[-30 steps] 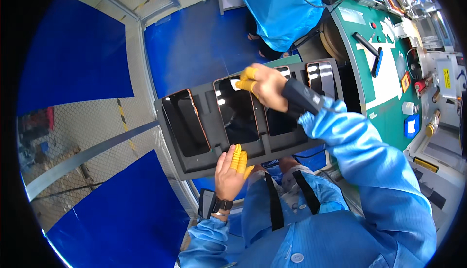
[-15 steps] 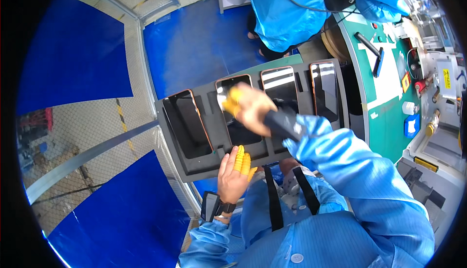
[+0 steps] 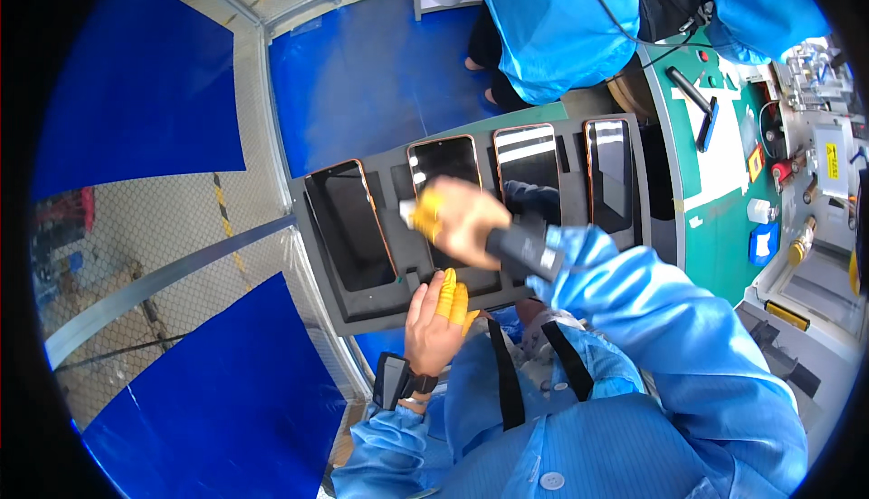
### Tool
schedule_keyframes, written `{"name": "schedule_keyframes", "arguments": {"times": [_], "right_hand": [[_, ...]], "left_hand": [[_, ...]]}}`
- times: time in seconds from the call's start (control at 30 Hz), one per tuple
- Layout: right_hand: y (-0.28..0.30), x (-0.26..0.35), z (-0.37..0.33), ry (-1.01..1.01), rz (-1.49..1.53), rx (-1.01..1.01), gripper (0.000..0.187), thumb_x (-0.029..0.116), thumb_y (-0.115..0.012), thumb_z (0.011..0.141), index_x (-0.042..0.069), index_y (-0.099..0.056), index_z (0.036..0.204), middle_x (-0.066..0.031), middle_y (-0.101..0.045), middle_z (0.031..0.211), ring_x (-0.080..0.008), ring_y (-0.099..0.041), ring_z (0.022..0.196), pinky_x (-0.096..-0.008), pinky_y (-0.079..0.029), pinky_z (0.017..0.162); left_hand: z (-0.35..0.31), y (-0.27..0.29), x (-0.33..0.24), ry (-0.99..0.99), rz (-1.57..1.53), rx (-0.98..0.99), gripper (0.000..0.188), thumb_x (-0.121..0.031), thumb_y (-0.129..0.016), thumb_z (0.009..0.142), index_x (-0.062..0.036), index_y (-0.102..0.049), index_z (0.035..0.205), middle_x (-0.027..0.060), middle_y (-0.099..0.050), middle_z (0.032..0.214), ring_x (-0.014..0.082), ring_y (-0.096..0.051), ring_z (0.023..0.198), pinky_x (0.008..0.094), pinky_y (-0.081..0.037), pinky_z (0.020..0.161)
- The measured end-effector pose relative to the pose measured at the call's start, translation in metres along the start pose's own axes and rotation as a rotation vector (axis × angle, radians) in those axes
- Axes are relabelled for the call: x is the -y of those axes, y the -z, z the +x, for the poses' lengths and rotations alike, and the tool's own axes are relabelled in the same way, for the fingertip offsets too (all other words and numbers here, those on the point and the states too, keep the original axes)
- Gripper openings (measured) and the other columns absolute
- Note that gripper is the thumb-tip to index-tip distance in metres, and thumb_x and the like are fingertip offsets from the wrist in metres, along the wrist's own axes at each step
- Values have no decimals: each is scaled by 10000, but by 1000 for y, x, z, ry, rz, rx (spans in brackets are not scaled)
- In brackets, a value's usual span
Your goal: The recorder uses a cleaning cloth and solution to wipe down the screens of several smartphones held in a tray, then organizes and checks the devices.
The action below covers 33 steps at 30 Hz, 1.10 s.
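Several dark smartphones with orange edges lie screen up in a row of slots in a grey foam tray [image 3: 362, 326]. My right hand [image 3: 469, 225], yellow finger cots on its fingers and blurred by motion, is closed over the second phone [image 3: 445, 157] from the left. A small white piece [image 3: 406, 213], perhaps a wipe, pokes out at its fingertips. My left hand [image 3: 436, 327], also in yellow finger cots, lies with fingers stretched out at the tray's near edge, by that phone's lower end. The leftmost phone [image 3: 351, 227] and the third phone [image 3: 528, 164] rest on either side.
A co-worker in a blue smock [image 3: 566, 28] stands beyond the tray. On the right, a green workbench [image 3: 715, 245] carries a black-and-blue roller-like tool [image 3: 708, 123], a small bottle and a blue box. Mesh fencing [image 3: 163, 236] with blue sheets runs along the left.
My right hand has moved slightly down the second phone, and the white piece now shows at its fingertips. My left hand stays in place. The co-worker has shifted slightly right.
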State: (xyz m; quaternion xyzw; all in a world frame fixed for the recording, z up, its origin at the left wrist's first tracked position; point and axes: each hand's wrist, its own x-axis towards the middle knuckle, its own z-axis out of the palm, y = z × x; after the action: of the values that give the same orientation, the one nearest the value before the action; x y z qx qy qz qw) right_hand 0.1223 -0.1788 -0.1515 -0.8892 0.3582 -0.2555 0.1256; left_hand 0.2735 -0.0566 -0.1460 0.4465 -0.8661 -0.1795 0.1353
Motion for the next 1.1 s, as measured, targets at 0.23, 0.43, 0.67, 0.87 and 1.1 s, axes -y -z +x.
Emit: {"name": "schedule_keyframes", "arguments": {"times": [0.23,0.43,0.67,0.87,1.1], "right_hand": [[9,29,-33,143,232,202,308,159,-652,546,-4,-661,807,-78,-566,873,-238,-555,901,-304,-505,749],[40,6,-49,254,290,437,161,118,-655,556,4,-644,669,-69,-573,811,-247,-572,899,-296,-522,744],[55,-40,-20,-11,280,319,167,60,-603,724,31,-625,887,-92,-568,817,-241,-565,776,-313,-496,671],[31,-42,-8,-555,574,-27,121,43,-606,670,31,-604,790,-96,-559,821,-255,-545,799,-305,-468,663],[37,13,-37,35,243,245,112,38,-670,642,25,-654,752,-68,-591,807,-215,-579,782,-310,-513,630]], "left_hand": [[-16,-16,8,-20,-33,-156,377,-266,-694,710,-59,-602,1011,137,-559,1032,304,-511,994,484,-400,893],[-18,-24,9,-21,66,-267,392,-302,-723,694,-69,-584,977,126,-557,1078,323,-501,1041,510,-395,892],[-13,-16,7,15,106,-131,398,-323,-679,739,-25,-598,991,156,-565,1152,303,-493,1132,501,-362,935],[-11,-12,6,6,69,-103,394,-320,-680,733,-15,-605,971,162,-567,1142,303,-494,1127,499,-364,938],[-13,-14,8,13,41,-112,416,-308,-680,729,-12,-590,1008,163,-562,1133,306,-493,1121,493,-369,936]]}}
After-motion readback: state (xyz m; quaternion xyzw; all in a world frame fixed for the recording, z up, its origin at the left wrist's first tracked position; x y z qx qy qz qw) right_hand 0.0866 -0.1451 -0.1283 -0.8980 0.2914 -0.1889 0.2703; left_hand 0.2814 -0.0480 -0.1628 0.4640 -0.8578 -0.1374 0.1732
